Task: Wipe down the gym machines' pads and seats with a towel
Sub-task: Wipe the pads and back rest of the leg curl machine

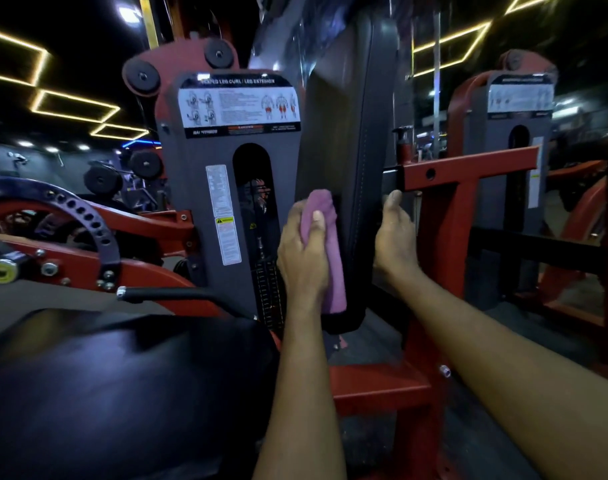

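Note:
A tall black back pad [344,140] of a seated leg curl machine stands upright in the middle of the view. My left hand [301,251] grips a folded purple towel [325,244] and presses it against the pad's left edge near its lower end. My right hand [394,233] reaches behind the pad's right edge, thumb pointing up, its fingers hidden behind the pad. The machine's black seat [122,386] fills the lower left.
The grey weight-stack cover [226,174] with its instruction label stands just left of the pad. Red frame bars [469,168] run right of the pad, with a mirror behind. A black handle [167,294] and a perforated adjuster plate [88,216] lie at left.

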